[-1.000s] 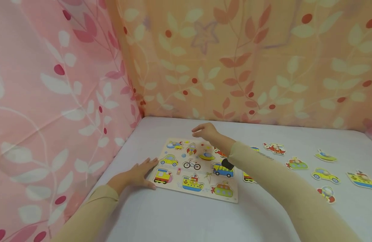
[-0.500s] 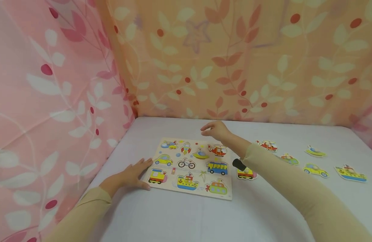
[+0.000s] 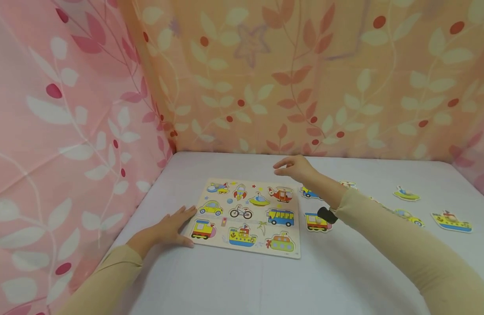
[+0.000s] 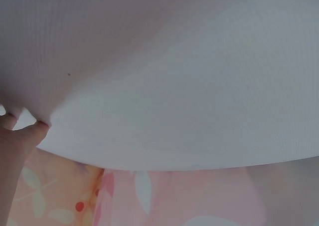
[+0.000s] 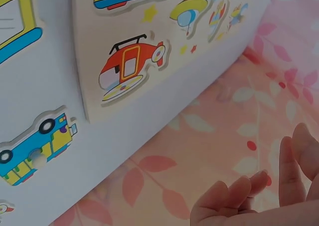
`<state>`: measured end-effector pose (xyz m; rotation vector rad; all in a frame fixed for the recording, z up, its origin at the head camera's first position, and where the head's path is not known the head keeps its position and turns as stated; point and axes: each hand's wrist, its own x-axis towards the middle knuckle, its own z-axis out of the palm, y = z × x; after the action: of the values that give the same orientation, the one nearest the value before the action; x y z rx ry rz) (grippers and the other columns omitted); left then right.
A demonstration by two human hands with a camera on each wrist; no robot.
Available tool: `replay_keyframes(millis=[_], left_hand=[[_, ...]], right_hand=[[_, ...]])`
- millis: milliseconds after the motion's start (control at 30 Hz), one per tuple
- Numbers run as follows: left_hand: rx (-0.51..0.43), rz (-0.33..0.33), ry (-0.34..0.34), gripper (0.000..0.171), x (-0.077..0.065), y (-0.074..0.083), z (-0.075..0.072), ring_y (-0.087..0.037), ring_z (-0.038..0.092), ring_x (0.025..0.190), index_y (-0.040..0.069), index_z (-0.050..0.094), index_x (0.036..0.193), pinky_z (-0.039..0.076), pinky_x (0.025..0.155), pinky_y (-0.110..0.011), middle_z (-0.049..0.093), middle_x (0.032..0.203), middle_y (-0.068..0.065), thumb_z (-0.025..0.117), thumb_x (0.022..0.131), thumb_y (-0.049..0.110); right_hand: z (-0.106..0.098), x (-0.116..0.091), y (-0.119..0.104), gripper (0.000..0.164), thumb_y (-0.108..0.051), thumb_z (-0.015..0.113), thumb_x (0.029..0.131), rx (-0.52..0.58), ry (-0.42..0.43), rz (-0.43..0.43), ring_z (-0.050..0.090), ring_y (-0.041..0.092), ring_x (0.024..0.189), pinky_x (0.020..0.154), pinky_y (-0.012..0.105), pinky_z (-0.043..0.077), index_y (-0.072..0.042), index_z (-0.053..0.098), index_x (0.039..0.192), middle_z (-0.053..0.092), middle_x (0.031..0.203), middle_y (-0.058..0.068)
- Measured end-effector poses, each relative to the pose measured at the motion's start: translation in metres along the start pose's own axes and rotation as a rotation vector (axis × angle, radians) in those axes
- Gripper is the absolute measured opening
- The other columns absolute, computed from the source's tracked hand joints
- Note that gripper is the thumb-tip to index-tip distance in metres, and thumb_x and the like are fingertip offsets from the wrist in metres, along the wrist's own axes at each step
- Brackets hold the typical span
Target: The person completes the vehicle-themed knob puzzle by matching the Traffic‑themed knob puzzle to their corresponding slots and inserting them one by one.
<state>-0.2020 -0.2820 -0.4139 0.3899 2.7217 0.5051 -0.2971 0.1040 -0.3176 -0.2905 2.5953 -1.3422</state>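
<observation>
A wooden puzzle board (image 3: 261, 240) with printed vehicles lies flat on the table. My left hand (image 3: 169, 227) rests at its left edge, fingers spread. Its fingertips (image 4: 42, 126) show in the left wrist view. Raised beyond the board's far right corner is my right hand (image 3: 299, 168), holding nothing, fingers loosely bent; the right wrist view also shows these fingers (image 5: 234, 193) bare. Nearest to it on the table are a bus piece (image 3: 310, 192) and a train piece (image 3: 317, 222). A helicopter piece (image 3: 347, 184) is partly hidden by the right arm.
Further right lie a flying saucer piece (image 3: 406, 194), a boat piece (image 3: 450, 221) and a car piece (image 3: 410, 217), the last partly behind the sleeve. A floral curtain (image 3: 234, 87) stands along the back, a pink one (image 3: 80, 166) along the left.
My right hand has moved right, from above the board's far edge to beyond its far right corner. The left hand stays at the board. The head view has shifted slightly right.
</observation>
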Motion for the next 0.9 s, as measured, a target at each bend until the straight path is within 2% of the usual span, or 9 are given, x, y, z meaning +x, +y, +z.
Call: replay_keyframes(millis=[133, 367, 733, 900], left_hand=[[0.003, 0.007, 0.003, 0.108, 0.000, -0.001, 0.001, -0.041, 0.007, 0.146, 0.006, 0.026, 0.153, 0.005, 0.110, -0.067, 0.020, 0.159, -0.015, 0.083, 0.071, 0.046], [-0.001, 0.009, 0.005, 0.109, 0.002, -0.004, 0.002, -0.041, 0.006, 0.146, 0.006, 0.026, 0.154, 0.005, 0.110, -0.068, 0.020, 0.159, -0.015, 0.083, 0.070, 0.047], [0.008, 0.008, -0.001, 0.109, 0.000, -0.002, 0.000, -0.042, 0.007, 0.146, 0.006, 0.025, 0.154, 0.006, 0.110, -0.068, 0.020, 0.159, -0.016, 0.082, 0.071, 0.048], [0.008, 0.010, -0.005, 0.110, 0.000, 0.001, -0.001, -0.042, 0.006, 0.146, 0.006, 0.024, 0.154, 0.006, 0.110, -0.068, 0.019, 0.159, -0.016, 0.082, 0.071, 0.050]], right_hand=[[-0.007, -0.006, 0.003, 0.034, -0.019, 0.064, 0.094, -0.016, 0.000, 0.008, 0.045, 0.038, 0.120, 0.100, 0.053, 0.042, -0.003, 0.064, 0.125, 0.048, 0.131, 0.020], [-0.020, -0.014, 0.008, 0.033, -0.017, 0.063, 0.095, 0.027, -0.002, -0.001, 0.039, 0.041, 0.125, 0.104, 0.056, 0.038, 0.000, 0.064, 0.123, 0.044, 0.137, 0.022], [-0.044, -0.029, 0.017, 0.037, -0.022, 0.063, 0.095, -0.021, -0.001, 0.004, 0.044, 0.039, 0.117, 0.100, 0.054, 0.042, 0.000, 0.062, 0.125, 0.046, 0.132, 0.022], [-0.055, -0.036, 0.021, 0.040, -0.026, 0.063, 0.096, -0.030, -0.023, 0.027, 0.042, 0.041, 0.120, 0.099, 0.060, 0.039, -0.002, 0.060, 0.128, 0.043, 0.136, 0.022]])
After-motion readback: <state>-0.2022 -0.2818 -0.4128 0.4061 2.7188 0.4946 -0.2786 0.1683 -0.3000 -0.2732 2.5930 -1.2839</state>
